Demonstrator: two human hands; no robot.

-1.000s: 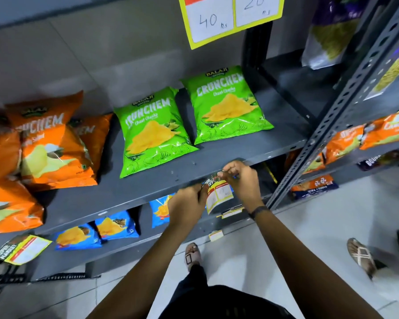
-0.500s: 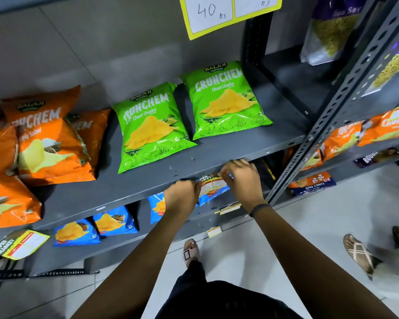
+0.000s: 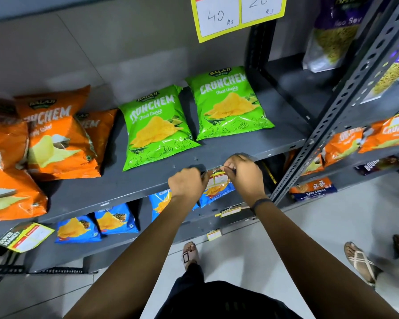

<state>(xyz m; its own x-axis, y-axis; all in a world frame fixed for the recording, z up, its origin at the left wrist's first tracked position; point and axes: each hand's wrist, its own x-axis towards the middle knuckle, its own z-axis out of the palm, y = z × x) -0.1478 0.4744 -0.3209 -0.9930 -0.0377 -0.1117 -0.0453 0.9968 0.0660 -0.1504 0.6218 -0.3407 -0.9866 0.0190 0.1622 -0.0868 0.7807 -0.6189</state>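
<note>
One shelf label [image 3: 218, 179] is held against the front edge of the grey metal shelf [image 3: 134, 192], between two hands. Its left side is pinched by the curled fingers of the left hand [image 3: 187, 183], and its top is gripped by the fingertips of the right hand [image 3: 243, 174].

Two green crisp bags [image 3: 156, 127] are laid flat side by side on that shelf. At least four orange crisp bags [image 3: 55, 143] are piled to their left. Four blue crisp bags [image 3: 77, 229] are counted on the shelf below, one of them partly hidden behind the label. A second label [image 3: 24, 237] is seen at the lower shelf's left end. One yellow-bordered price sign [image 3: 237, 17], marked 40 and 20, is hung above.

A slotted grey rack [image 3: 346, 95] with more snack packets is joined at the right. The floor [image 3: 297, 238] is laid with pale tiles, and another person's two sandalled feet [image 3: 359, 261] are seen at the right.
</note>
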